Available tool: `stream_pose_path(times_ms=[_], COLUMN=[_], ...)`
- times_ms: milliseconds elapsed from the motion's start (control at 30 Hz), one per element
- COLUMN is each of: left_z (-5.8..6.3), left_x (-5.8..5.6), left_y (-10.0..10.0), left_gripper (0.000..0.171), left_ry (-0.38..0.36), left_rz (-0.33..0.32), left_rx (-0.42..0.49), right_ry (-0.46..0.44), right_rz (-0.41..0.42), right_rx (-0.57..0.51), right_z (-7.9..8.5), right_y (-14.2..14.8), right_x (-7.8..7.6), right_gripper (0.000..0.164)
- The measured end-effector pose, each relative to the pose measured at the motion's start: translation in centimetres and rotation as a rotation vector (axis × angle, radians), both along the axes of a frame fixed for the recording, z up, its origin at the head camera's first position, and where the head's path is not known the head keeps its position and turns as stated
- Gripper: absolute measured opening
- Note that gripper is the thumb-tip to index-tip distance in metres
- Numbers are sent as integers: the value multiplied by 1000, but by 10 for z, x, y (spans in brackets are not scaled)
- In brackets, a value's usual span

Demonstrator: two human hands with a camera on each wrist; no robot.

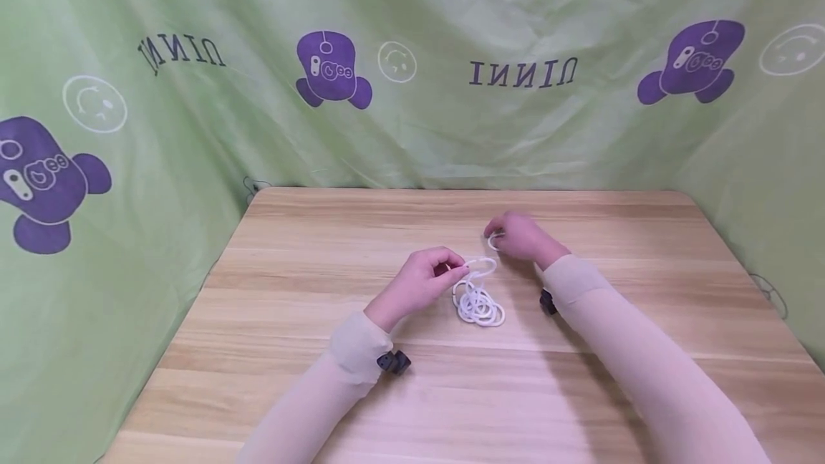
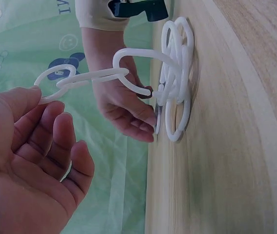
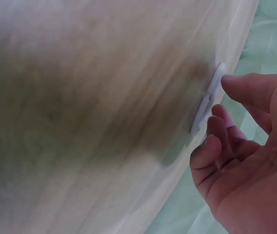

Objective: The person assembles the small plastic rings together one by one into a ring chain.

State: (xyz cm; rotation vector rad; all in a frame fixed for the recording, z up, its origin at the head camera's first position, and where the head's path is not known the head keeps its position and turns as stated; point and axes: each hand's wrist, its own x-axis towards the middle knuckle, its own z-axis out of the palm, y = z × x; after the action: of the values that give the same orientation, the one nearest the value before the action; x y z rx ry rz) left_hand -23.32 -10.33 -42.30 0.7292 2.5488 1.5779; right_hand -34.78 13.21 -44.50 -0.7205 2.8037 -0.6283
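My left hand (image 1: pixel 422 281) pinches a white oval chain link (image 2: pixel 55 72) between thumb and fingertips, raised off the table. From it a short run of linked white pieces leads to a tangled pile of white chain links (image 1: pixel 478 306) lying on the wood. In the left wrist view, one link (image 2: pixel 138 52) in that run shows a gap in its loop. Farther back, my right hand (image 1: pixel 520 237) reaches down over a single white link (image 3: pixel 211 95) lying flat on the table. Its thumb is right at the link's edge, with the other fingers bent close by and spread from the thumb.
A wood-grain table (image 1: pixel 290 364) carries the links. Green cloth (image 1: pixel 412 134) with purple figures hangs behind and along both sides. Dark small devices are worn at the left wrist (image 1: pixel 394 361) and the right wrist (image 1: pixel 548 301). Thin wires (image 1: pixel 770 292) show beyond the table's right edge.
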Motion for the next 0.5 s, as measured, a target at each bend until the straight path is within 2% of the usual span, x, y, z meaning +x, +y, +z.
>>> stream_pose_path(times_ms=[200,333,500], left_z=[-3,-5,-6], left_x=[0,-1,-1], left_y=[3,3,3], left_gripper=[11,11,12], left_ry=[-3,9,-2], left_rz=[-9,-20,-10], left_rx=[-6,-12,-25], right_ry=[-55,-29,30], right_rz=[-27,-7,26], right_rx=[30,81,123], right_z=[0,0,2], right_y=[6,11,19], right_x=[9,22,43], right_gripper=[11,4,8])
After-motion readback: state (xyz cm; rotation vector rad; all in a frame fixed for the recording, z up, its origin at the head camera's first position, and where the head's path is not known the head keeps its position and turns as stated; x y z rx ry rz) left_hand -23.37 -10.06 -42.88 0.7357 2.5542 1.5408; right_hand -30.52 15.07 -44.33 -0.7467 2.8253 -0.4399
